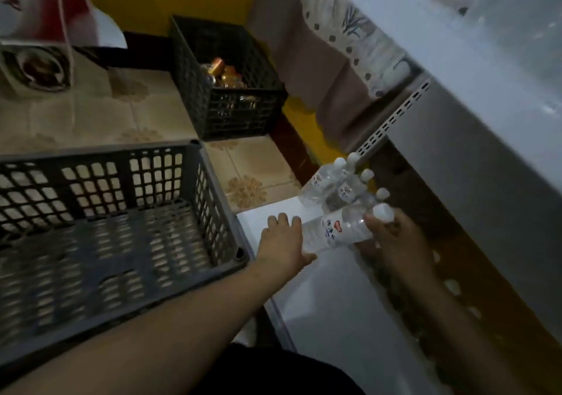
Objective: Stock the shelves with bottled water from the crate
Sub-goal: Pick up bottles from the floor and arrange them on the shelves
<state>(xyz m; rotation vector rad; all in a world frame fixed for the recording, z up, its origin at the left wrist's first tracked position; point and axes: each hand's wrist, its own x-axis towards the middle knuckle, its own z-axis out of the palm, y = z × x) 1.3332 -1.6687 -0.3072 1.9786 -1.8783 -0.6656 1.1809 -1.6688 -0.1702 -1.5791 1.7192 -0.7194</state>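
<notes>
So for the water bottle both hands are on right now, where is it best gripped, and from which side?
Probably around the neck, just under the white cap, coming from the right. The bottle is tilted with its cap toward the shelf unit, and the right hand already holds that end. The left hand touches the base end, which helps steady it. Other bottles crowd the far side on the white shelf.

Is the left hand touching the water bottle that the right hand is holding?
Touching. The head view shows the left hand against the base end of the water bottle, with no gap visible, while the right hand grips near its cap.
</notes>
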